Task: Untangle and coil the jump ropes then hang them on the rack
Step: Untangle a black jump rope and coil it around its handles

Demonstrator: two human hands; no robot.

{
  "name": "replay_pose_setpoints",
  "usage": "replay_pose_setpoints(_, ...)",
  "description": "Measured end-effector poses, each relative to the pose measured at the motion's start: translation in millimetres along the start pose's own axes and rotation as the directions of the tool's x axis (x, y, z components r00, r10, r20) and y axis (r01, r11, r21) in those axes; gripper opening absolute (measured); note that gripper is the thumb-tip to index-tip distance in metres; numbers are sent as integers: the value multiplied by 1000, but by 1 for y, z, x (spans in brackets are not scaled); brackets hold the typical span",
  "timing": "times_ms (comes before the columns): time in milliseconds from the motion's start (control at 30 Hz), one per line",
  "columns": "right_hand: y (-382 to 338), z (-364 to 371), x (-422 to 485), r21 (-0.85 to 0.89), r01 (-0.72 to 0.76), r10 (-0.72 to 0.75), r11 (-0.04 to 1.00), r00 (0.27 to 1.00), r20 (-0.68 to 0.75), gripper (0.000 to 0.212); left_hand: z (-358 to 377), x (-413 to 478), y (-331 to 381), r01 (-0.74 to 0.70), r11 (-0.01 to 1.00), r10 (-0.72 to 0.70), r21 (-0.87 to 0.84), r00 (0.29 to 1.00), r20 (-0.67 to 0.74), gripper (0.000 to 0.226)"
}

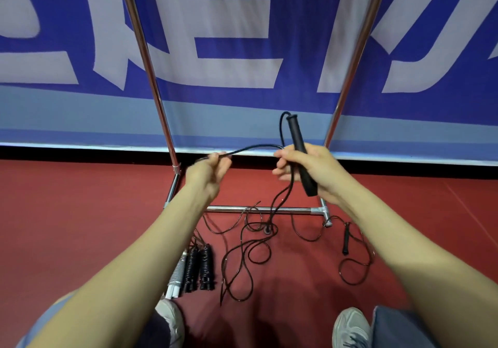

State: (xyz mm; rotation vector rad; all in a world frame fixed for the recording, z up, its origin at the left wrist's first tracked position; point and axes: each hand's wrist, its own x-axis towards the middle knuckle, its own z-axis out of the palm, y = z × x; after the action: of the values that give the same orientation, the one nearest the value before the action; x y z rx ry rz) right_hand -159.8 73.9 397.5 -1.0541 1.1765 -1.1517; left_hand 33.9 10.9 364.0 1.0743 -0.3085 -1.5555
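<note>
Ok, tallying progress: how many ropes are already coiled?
3, side by side on the floor: white coil, black coil, second black coil. The left forearm may hide more.

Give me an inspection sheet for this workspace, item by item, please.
Surface: red floor; metal rack stands on it.
Job's things: black handle held; loose rope tangled on floor; second handle lying near rack foot; coiled ropes bundled on floor, left.
Clutter: nothing seen.
Hands: left hand pinches the rope; right hand grips the handle.
Cables: nothing seen.
Surroundings: blue banner behind rack; person's shoes below.
</note>
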Motion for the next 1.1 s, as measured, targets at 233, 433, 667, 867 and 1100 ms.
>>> replay_pose_setpoints(233, 3, 6, 11, 107, -76, 79, 991, 997, -19, 16, -1, -32, -72, -254, 537, -412, 805, 753, 513, 43)
replay_pose_setpoints(433, -5, 2, 20, 154, -66, 71, 986, 997, -26, 15, -25, -26, -103, -496, 214, -318, 842, 779, 540, 20)
replay_pose_setpoints(667, 24, -15, 16, -616, -123, 164, 778, 986, 11, 29, 16, -40, -56, -273, 754, -75, 597, 868, 491, 15)
replay_pose_setpoints(867, 20, -6, -1, -192, -187, 235, 963, 932, 275, 33, 28, -39, -14, -40, 983, -21, 178, 945, 327, 22)
replay_pose_setpoints(1100, 24, 9, -14, -235, -52, 132, 971, 931, 340, 22, 24, -30, 10, 100, 991, -79, -84, 973, 217, 23)
